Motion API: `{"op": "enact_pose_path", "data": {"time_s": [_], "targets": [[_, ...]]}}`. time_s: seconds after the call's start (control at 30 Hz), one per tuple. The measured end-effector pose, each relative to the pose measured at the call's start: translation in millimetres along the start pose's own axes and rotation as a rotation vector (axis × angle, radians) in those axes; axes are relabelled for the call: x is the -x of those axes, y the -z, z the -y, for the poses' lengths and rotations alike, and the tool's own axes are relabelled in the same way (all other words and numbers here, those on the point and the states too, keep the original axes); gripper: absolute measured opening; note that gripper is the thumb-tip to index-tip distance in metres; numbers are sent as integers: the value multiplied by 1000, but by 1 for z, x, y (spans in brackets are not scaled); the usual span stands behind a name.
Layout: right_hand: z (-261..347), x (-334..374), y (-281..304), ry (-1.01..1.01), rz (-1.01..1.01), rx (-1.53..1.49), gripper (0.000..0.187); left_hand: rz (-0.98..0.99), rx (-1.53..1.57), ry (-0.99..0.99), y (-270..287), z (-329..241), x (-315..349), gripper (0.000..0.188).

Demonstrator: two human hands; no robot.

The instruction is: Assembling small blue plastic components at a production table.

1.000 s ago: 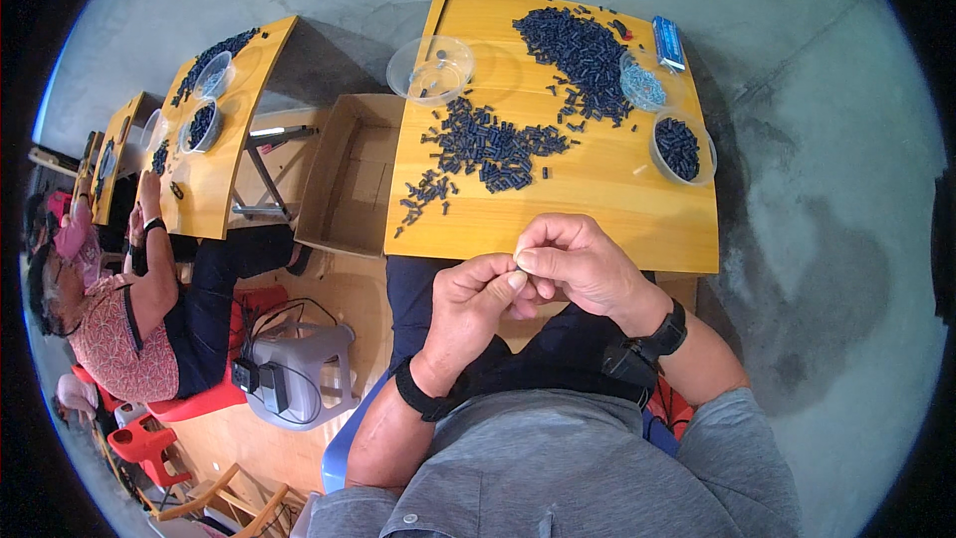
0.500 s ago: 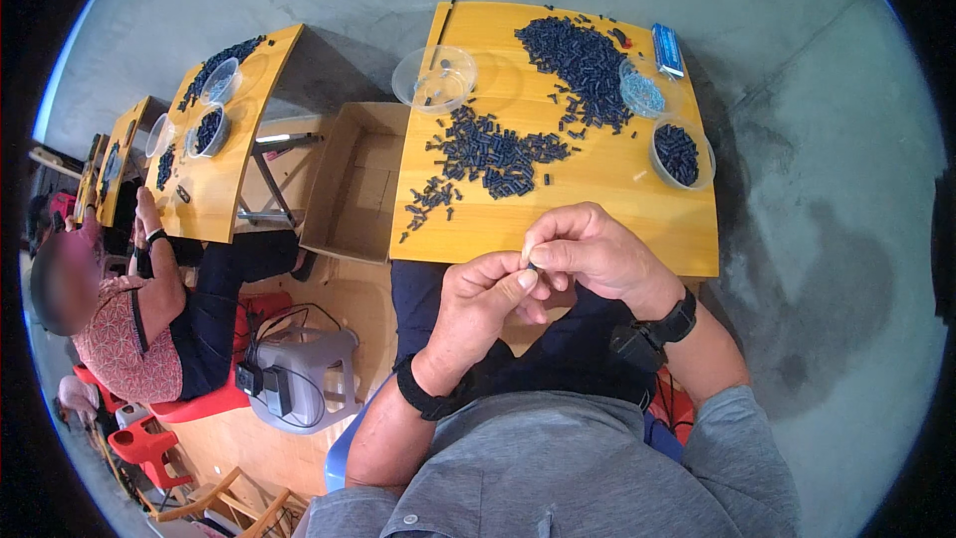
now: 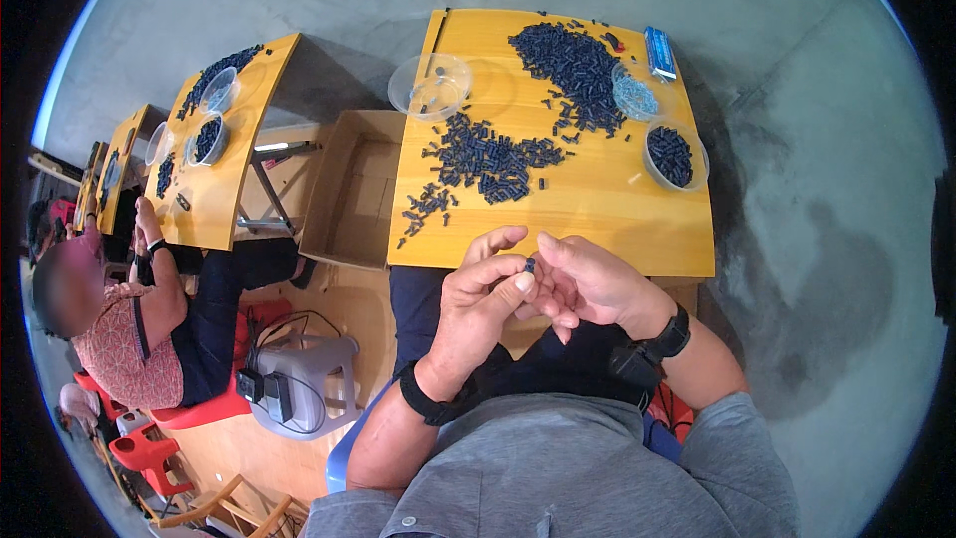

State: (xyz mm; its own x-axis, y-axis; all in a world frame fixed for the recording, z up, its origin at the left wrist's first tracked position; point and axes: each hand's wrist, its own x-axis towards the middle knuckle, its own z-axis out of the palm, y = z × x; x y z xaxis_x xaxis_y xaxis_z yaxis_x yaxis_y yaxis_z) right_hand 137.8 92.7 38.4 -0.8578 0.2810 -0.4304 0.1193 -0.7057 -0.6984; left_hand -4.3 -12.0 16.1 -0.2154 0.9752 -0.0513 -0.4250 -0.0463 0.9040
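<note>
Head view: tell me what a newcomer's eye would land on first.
The two hands, left hand and right hand, meet just below the near edge of the yellow table, pinching a small dark part between the fingertips. Behind them, heaps of the same dark parts spread across the tabletop, with a round bowl of parts at its right side. An open cardboard box sits to the table's left.

The table (image 3: 617,209) has a smooth yellow wood top with a soft shine. The small dark pieces (image 3: 488,154) on it look like matt plastic. The round bowls (image 3: 430,88) are clear glossy plastic. The open box (image 3: 351,189) is plain brown cardboard, matt. The floor (image 3: 817,239) looks like grey concrete, slightly rough.
</note>
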Motion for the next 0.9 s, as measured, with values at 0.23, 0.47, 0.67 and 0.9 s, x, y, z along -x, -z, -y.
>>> {"op": "enact_pose_path", "data": {"time_s": [0.23,0.47,0.67,0.9], "targets": [[-8,-3,-2,-22,84,-122,57,41,151,146,-5,-11,4,12],[-10,-3,-7,-99,145,-214,54,99,6,16,-1,-5,2,11],[-12,1,-7,-8,176,-44,52,160,34,9,-3,-9,6,11],[-19,4,-18,58,128,17,44,170,-103,-107,-2,-8,7,13]]}}
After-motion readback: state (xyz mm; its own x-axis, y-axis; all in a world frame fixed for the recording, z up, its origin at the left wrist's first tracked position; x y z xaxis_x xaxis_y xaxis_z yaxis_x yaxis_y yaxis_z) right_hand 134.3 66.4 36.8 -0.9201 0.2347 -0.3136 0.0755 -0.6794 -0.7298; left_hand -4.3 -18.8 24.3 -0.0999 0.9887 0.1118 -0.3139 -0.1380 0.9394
